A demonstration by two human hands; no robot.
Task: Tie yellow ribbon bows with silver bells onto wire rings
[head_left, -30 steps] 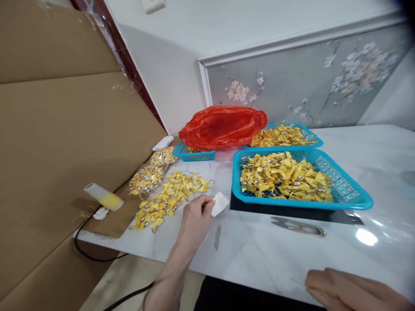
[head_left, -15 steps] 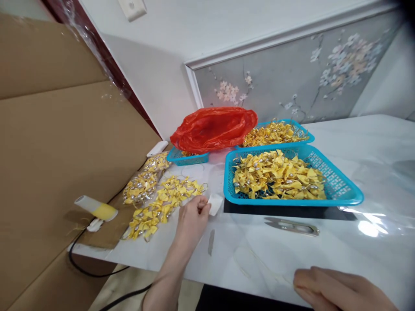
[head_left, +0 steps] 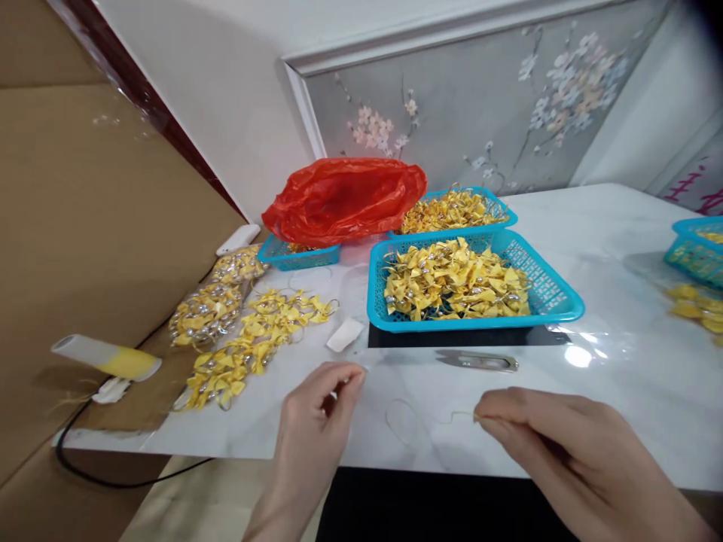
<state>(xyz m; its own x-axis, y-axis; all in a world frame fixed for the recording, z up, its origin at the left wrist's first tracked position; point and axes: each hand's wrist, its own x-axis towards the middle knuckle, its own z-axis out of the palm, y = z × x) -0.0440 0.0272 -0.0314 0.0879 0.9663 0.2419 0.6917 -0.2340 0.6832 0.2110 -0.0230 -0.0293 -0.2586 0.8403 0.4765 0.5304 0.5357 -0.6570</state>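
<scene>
Both hands low over the near edge of the white tabletop (head_left: 621, 316).

Left hand (head_left: 316, 421) at 7 o'clock: fingers curled in, thumb and forefinger pinched near the tip. Can't tell what it grips, too thin or hidden.

Right hand (head_left: 553, 444) at 5 o'clock: thumb and forefinger pinched on the end of a thin pale thread (head_left: 412, 421). The thread runs left from the pinch and loops on the tabletop between the hands, at 6 o'clock.

White scrap (head_left: 344, 335) lies flat just above the left hand, apart from it, at the near left corner of the big basket.

Snips (head_left: 480, 362) lie flat at centre, just in front of the big basket (head_left: 565, 305). That basket is blue, full of yellow bows (head_left: 452, 282), and sits on a dark mat (head_left: 463, 336).

Behind it at 12 o'clock: second blue basket (head_left: 502, 214) of bows, touching or nearly so. Red bag (head_left: 344, 199) at 11 o'clock drapes over a small blue basket (head_left: 299, 256).

At 9 o'clock: loose bows on rings (head_left: 254, 339) spread on the tabletop, with more bows in clear bags (head_left: 208, 309) just left of them. White-and-yellow tool (head_left: 107, 357) at the far left edge with a black cord (head_left: 113, 478) hanging below. Cardboard (head_left: 84, 226) stands along the left side.

At 3 o'clock: another blue basket (head_left: 694, 248), cut off by the frame, with a few bows (head_left: 694, 305) in front of it.
</scene>
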